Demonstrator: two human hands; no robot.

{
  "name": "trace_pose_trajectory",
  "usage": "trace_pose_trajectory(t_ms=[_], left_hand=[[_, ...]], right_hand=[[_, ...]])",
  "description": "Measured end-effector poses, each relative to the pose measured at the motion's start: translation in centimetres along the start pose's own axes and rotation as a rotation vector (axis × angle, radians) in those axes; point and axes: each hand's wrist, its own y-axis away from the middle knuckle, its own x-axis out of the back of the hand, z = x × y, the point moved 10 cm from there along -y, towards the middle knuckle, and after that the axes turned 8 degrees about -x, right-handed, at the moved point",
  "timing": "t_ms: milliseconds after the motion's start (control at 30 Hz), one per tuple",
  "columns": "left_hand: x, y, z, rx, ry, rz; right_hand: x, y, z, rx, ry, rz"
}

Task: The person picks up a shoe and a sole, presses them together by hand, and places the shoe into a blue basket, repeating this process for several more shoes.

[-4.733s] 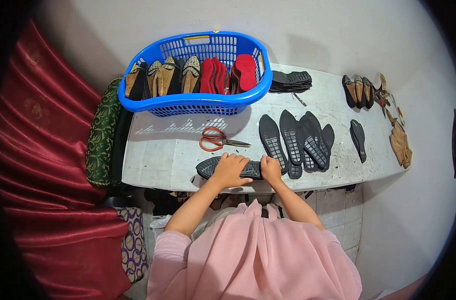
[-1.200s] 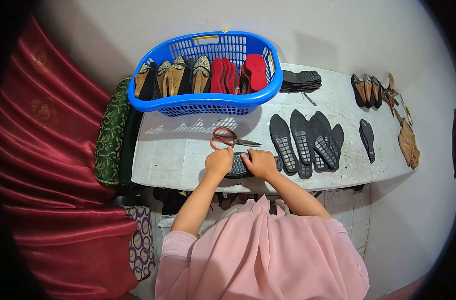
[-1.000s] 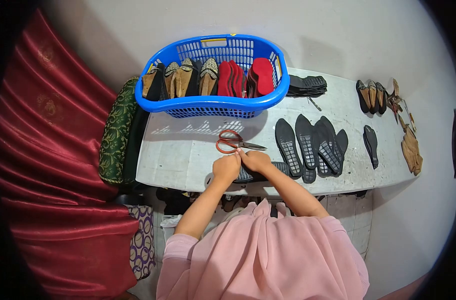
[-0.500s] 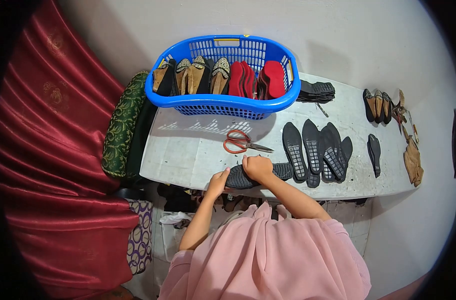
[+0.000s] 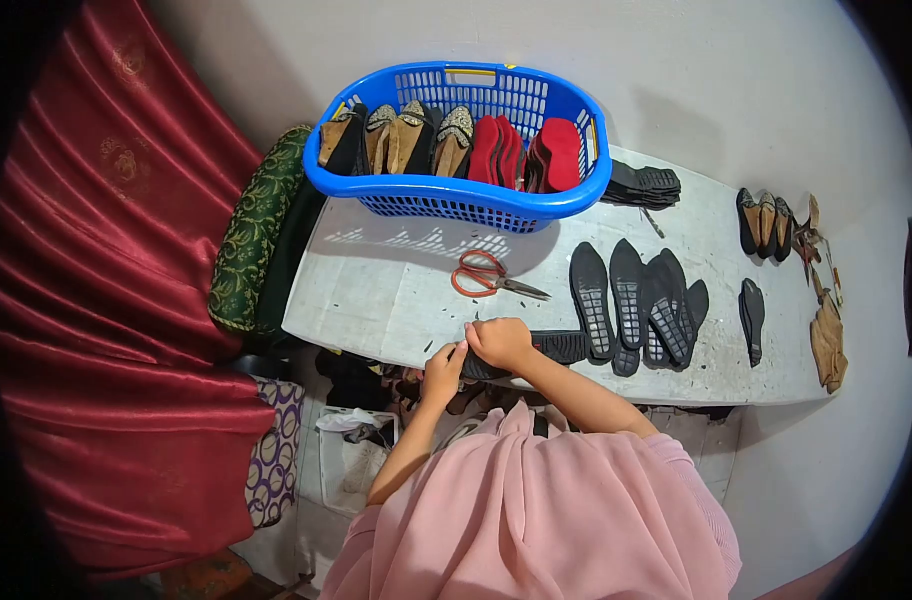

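A black ridged shoe sole (image 5: 561,346) lies at the near edge of the table, its left part covered by my hands. My left hand (image 5: 443,374) pinches the sole's left end, thumb up. Closed over the same end, my right hand (image 5: 500,343) almost touches the left thumb; whether a small tool is inside it cannot be seen. Just beyond lie scissors (image 5: 496,278) with red handles, blades slightly apart. Right of the held sole, several black soles (image 5: 626,295) with square-patterned heels overlap each other.
A blue basket (image 5: 456,187) at the back holds shoes on wooden lasts and red insoles. Behind the soles is a black sole stack (image 5: 641,185). Lasted shoes (image 5: 764,225), a narrow black sole pair (image 5: 752,320) and a brown cloth (image 5: 828,345) lie right. Dark scraps dot the table (image 5: 376,300).
My right hand has slid left along the sole to meet my left thumb. The sole looks turned more edge-on. The view has shifted slightly.
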Motion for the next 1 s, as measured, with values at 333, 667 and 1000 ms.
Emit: trace_pose_trajectory(t_ms=[333,667,1000], left_hand=[[-0.5,-1.8,-1.1,0.072,-0.059,-0.052],[0.8,-2.0,7.4,-0.317,-0.509,0.065],[-10.1,-0.9,12.4,-0.915,-0.974,-0.361]], right_hand=[[5.6,5.8,5.5,0.022,0.141,0.119],[5.0,5.9,8.7,0.026,0.139,-0.075],[4.3,4.1,10.2,-0.018,0.121,-0.138]])
